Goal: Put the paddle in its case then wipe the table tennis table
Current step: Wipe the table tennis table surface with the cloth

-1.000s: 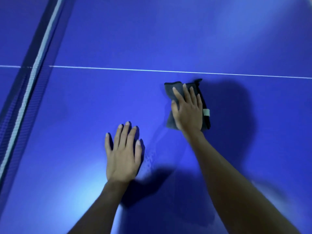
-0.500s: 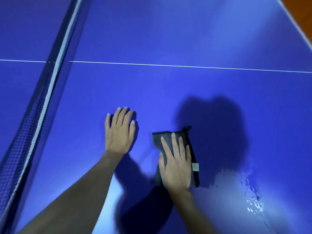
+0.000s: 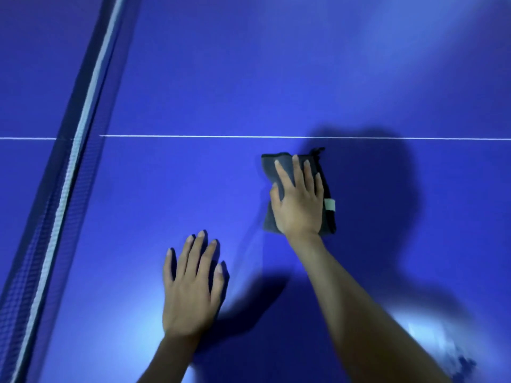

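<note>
The blue table tennis table [image 3: 249,78] fills the view. A folded grey cloth [image 3: 272,168] with a small pale tag lies on it, just below the white centre line [image 3: 193,136]. My right hand [image 3: 298,203] presses flat on the cloth with straight fingers. My left hand [image 3: 192,288] rests flat on the bare table surface, nearer to me and left of the cloth. No paddle or case is in view.
The net [image 3: 63,194] with its white top band runs diagonally along the left side. A wet, shiny patch [image 3: 431,335] shows on the table at the lower right. My shadow falls across the surface right of the cloth.
My right hand has slid the cloth away from me, back up toward the white line. My left hand stays flat on the table, now nearer to me in the view.
</note>
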The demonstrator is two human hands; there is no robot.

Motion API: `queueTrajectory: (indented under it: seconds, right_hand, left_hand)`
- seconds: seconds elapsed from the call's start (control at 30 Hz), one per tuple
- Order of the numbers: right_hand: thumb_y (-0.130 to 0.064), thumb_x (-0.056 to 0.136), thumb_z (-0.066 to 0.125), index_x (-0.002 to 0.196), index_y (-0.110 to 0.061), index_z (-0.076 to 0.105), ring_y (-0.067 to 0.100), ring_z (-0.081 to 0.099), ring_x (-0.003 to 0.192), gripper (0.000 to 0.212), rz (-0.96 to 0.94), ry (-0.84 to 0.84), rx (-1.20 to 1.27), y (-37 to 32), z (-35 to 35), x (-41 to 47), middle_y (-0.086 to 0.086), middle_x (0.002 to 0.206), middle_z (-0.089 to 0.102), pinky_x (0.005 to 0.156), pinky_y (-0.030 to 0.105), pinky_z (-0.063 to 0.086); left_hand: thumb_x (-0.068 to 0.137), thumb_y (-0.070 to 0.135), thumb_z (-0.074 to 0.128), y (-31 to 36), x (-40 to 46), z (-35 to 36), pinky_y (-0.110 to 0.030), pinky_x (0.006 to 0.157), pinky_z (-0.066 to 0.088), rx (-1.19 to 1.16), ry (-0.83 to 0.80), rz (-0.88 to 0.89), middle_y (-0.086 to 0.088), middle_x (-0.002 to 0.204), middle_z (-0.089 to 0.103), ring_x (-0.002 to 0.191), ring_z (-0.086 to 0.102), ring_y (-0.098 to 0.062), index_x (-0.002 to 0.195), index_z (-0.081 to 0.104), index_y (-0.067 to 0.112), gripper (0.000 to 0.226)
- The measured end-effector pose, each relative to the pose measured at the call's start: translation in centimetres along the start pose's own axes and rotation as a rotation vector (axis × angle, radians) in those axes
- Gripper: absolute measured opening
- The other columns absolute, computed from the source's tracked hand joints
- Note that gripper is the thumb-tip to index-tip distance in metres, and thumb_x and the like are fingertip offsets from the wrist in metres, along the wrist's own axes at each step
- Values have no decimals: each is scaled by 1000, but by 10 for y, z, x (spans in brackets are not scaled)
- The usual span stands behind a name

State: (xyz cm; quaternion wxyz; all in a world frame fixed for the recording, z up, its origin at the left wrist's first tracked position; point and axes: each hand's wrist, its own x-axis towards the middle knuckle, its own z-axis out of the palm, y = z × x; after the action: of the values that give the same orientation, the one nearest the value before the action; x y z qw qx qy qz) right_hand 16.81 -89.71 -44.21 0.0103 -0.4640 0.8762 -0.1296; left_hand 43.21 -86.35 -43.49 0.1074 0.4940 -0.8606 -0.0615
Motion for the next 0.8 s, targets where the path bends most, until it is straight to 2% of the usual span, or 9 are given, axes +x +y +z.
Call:
queueTrajectory:
  seconds: [0.17,0.37,0.5,0.6,0.7,0.8]
  right_hand:
    - [-44,104,39,157,-36,42,27,25,158,54,-55,53,27,-5,14,76,3,169,32,128,48,16]
    - [-42,105,42,155,-33,47,27,30,156,51,-88,86,23,-4,19,75,3,167,37,127,46,19]
    - [-39,105,46,157,-35,43,25,24,158,53,-61,32,42,-18,12,25,2,170,31,129,45,15]
    - [-39,104,49,159,-36,40,24,22,159,55,-62,10,40,-29,8,-34,2,171,28,129,47,16]
    - [-41,104,49,160,-37,36,24,20,160,58,-58,-9,10,-41,5,-101,1,172,24,129,47,16]
    - [-42,102,39,160,-36,38,25,22,159,58,-45,-21,-2,-55,0,-164,2,171,27,129,47,19]
  left_hand:
    - [100,36,43,0,3,6,-60,121,24,-13,11,-9,-5,161,42,150,38,-25,140,61,16,49]
    - [101,35,43,-3,4,5,-60,122,23,-8,-20,-19,-4,161,42,151,36,-25,141,59,19,46]
    - [103,34,43,-2,6,1,-59,123,20,13,-48,11,-4,161,40,153,32,-25,145,54,22,45]
    - [105,35,35,-3,5,-1,-57,124,16,-33,-64,2,-2,163,37,154,27,-23,150,47,25,48]
    - [104,34,28,-4,5,-5,-54,127,10,-168,-53,-23,0,164,34,156,21,-20,153,42,26,52]
    - [100,30,28,-10,1,-11,-49,128,9,-377,-25,-37,2,162,38,156,19,-16,152,43,23,55]
